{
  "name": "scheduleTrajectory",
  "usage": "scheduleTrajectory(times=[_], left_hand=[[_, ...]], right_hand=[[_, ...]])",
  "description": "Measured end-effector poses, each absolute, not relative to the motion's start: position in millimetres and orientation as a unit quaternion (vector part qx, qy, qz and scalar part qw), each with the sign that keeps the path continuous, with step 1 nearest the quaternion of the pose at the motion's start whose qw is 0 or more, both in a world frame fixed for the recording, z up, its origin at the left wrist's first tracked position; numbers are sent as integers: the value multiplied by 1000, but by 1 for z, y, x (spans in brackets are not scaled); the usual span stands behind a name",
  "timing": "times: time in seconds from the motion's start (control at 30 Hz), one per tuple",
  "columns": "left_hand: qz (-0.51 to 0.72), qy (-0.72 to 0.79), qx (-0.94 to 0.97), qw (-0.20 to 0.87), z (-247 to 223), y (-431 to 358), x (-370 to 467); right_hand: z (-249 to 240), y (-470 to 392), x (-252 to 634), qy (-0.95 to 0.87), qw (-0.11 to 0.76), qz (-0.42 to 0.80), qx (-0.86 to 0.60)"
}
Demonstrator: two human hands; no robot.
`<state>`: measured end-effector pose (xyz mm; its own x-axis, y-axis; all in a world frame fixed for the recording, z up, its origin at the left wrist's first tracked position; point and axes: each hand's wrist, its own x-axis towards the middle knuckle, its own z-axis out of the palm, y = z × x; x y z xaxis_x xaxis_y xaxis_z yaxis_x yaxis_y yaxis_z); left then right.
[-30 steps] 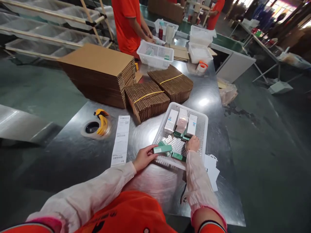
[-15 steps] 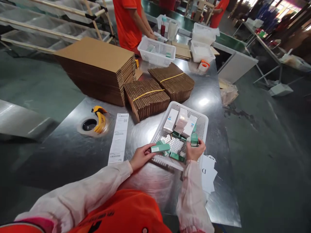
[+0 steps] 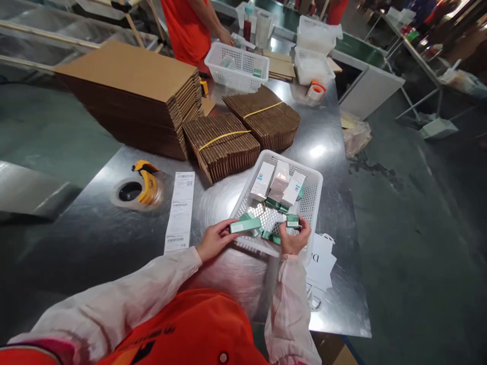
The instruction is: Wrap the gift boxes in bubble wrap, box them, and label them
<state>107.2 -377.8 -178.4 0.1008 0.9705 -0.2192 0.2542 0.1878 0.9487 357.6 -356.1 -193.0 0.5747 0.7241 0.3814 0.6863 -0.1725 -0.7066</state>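
My left hand [image 3: 214,240] grips one end of a long green box [image 3: 245,225] above the near left rim of a white perforated basket [image 3: 316,195]. Between the fingers of my right hand [image 3: 296,238] is a small green box [image 3: 292,221], held over the basket's right side with a pale label facing me. Inside the basket, white boxes [image 3: 262,181] and a pinkish box [image 3: 280,181] lie toward the far end. Other green boxes [image 3: 271,237] rest on the basket floor, partly hidden by my hands.
A label strip [image 3: 180,211] and a yellow tape dispenser [image 3: 148,186] lie left on the metal table. Strapped cardboard bundles [image 3: 224,147] and a tall cardboard stack [image 3: 137,76] stand behind. White paper bags [image 3: 321,261] lie right of the basket. A co-worker [image 3: 186,30] stands across the table.
My right hand has moved left and turned its small green box, so the labelled side shows more. The left hand keeps hold of its long box. The whole view has shifted slightly.
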Motion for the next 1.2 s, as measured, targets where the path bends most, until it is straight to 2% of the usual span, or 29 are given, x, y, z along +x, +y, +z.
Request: scheduleTrajectory(times=[0.5, 0.7, 0.93, 1.1, 1.2], left_hand=[[353, 579, 535, 504, -178, -379, 107], [371, 563, 540, 504, -179, -379, 108], [373, 561, 561, 481, -182, -376, 106], [352, 575, 599, 432, -183, -376, 112], [342, 571, 657, 353, -186, -374, 122]], right_hand=[[-192, -353, 358, -458, 429, 10, -779], [-197, -350, 362, -460, 497, 2, -736], [-193, -347, 361, -430, 497, 3, -753], [-191, -346, 366, -417, 494, 3, -763], [-194, -342, 372, -408, 485, -5, -774]])
